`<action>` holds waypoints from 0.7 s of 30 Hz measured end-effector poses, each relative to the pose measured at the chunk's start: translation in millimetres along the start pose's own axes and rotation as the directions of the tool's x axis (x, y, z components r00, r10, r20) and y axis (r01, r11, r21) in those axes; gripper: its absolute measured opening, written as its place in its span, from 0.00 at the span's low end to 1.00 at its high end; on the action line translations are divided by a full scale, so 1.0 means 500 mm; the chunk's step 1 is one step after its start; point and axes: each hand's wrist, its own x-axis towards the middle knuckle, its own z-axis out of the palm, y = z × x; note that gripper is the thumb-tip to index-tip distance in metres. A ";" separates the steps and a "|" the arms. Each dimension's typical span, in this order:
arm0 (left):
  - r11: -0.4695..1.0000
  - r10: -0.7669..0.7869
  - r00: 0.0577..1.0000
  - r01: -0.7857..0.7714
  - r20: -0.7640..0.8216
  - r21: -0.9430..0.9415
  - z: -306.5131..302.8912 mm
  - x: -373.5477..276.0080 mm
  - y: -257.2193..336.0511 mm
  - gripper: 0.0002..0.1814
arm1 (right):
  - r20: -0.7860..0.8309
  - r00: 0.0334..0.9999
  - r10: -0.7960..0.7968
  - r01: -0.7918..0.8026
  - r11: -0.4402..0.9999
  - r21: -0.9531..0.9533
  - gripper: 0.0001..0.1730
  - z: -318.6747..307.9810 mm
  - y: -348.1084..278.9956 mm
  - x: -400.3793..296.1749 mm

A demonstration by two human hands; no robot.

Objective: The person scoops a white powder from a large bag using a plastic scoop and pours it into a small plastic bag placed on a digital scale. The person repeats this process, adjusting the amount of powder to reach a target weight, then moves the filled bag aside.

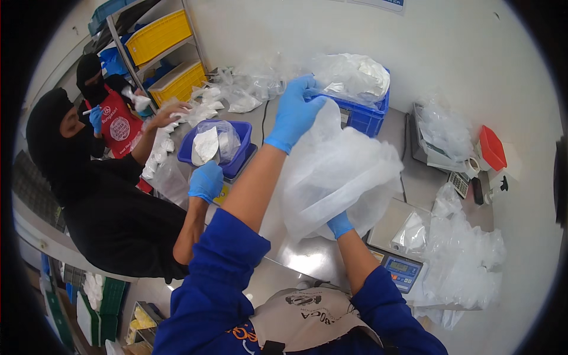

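Note:
A large translucent plastic bag [341, 182] hangs loose and crumpled over the steel table. My left hand [295, 113], in a blue glove, pinches its upper edge, close to a blue crate [361, 117]. Lower down, my right hand [341, 224] is gloved too. The plastic hides its fingers, so I cannot tell whether they grip the bag. A large clear bag of white powder [355, 77] fills the crate. Right of the bag, a digital scale [401, 270] carries a small clear bag of white powder [410, 233] on its plate.
At left, a co-worker [120, 213] in black holds a scoop of powder in a blue basin [239, 164]. Another person [120, 124] stands behind. Many plastic bags [466, 262] lie at right, near a calculator [459, 184] and a red-lidded container [492, 148]. Yellow crates [159, 37] fill a rack.

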 end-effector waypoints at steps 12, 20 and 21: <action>0.700 -0.020 0.997 -0.037 0.072 0.713 0.053 -0.397 0.048 0.39 | -0.408 0.903 -0.136 -0.066 0.894 -0.443 0.17 0.126 -0.201 0.009; 0.903 0.001 0.992 0.052 -0.123 0.426 0.046 -0.279 -0.043 0.26 | -0.463 0.876 -0.134 -0.168 0.815 -0.554 0.18 0.073 -0.259 -0.083; 0.921 -0.014 0.990 0.068 -0.143 0.384 0.052 -0.265 -0.018 0.25 | -0.459 0.878 -0.135 -0.189 0.784 -0.592 0.18 0.068 -0.277 -0.107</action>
